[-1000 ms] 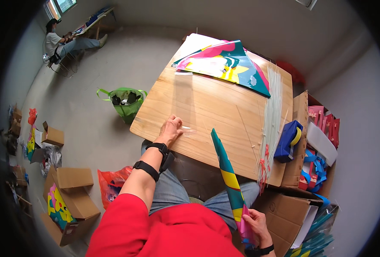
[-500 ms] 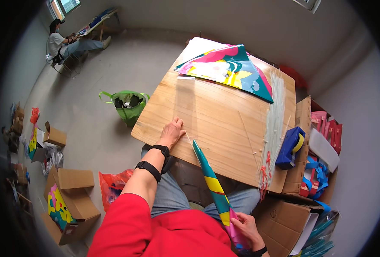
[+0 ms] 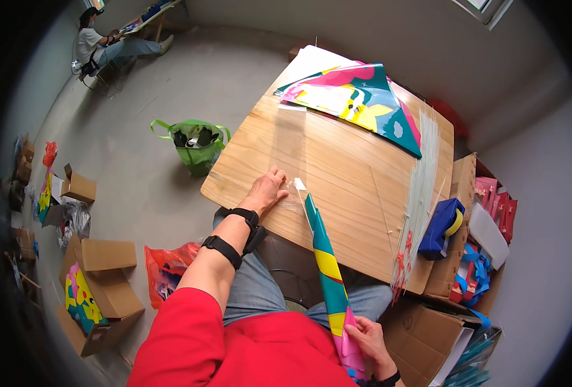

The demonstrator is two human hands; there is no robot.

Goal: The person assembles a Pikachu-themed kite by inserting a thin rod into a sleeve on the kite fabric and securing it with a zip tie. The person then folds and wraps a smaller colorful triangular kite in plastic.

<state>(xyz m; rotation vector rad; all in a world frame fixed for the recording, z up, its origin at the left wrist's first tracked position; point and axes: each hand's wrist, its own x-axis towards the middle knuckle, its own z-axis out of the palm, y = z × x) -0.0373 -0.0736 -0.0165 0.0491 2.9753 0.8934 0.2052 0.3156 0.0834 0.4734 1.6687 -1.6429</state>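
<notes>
My right hand (image 3: 369, 342) is closed round the lower end of a rolled-up kite (image 3: 328, 271) of teal, yellow and pink film. The roll slants up from my lap, its narrow tip just over the table's near edge. A thin white rod and a small white tab (image 3: 299, 184) show at that tip. At the near left of the table, my left hand (image 3: 266, 191) has its fingers bent on the near end of a long clear plastic sleeve (image 3: 288, 138). The sleeve lies flat toward the far side; its near end looks crumpled beside my thumb.
On the wooden table (image 3: 344, 174) lie printed kite sheets (image 3: 357, 100), a bundle of thin white rods (image 3: 421, 174) and a blue tape dispenser (image 3: 442, 229). Cardboard boxes (image 3: 421, 342) stand at right. A green bag (image 3: 199, 148) is on the floor; a person (image 3: 92, 42) sits far left.
The kite's tip has moved slightly up and right, and the white tab has come into sight there. My left hand has shifted a little right, crumpling the sleeve's near end. The view has shifted slightly.
</notes>
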